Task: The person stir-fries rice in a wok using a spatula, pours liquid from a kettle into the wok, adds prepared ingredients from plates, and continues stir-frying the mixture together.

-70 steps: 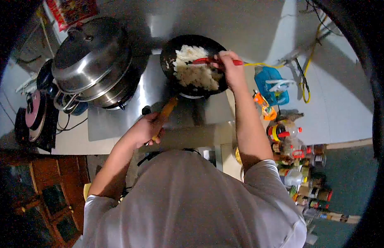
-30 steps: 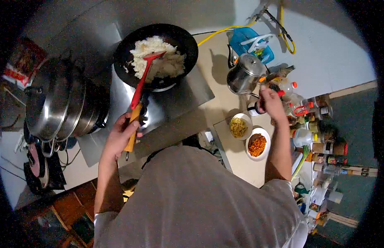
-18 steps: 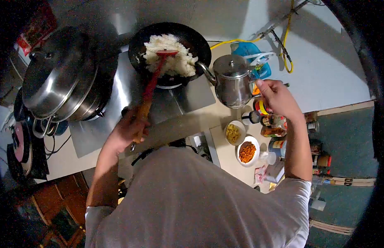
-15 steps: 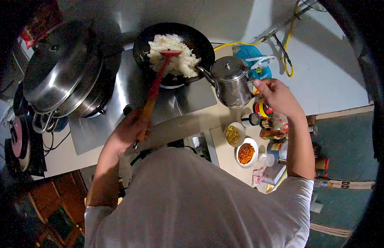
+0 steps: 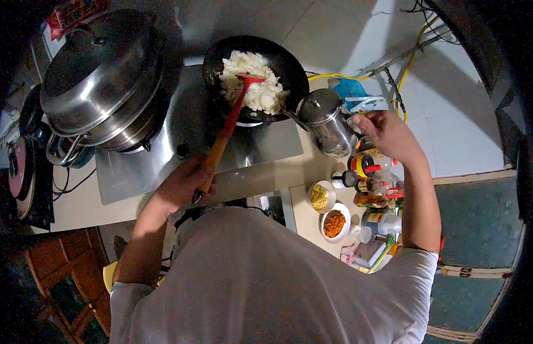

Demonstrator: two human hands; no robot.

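Right hand (image 5: 387,135) grips steel kettle (image 5: 330,131), tipped further than moment ago, spout (image 5: 295,118) at wok (image 5: 289,66) rim. Left fingers (image 5: 204,188) wrap spatula (image 5: 231,119), red head resting on rice (image 5: 246,63) as before.

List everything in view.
Stove: 1, silver, ahead
Wok: 1, black, on stove
Rice: 1 heap, white, in wok
Spatula: 1, red and brown, over rice
Pot: 1, silver, left of wok
Kettle: 1, silver, right of wok
Container: 1, blue, beyond kettle
Hose: 1, yellow, right
Bowls: 2, white, nearer than kettle
Bottles: several, mixed, right
Cabinet: 1, brown, left
Shirt: 1, grey, bottom
Left fingers: 1 set, bare, around spatula
Right fingers: 1 set, bare, at kettle
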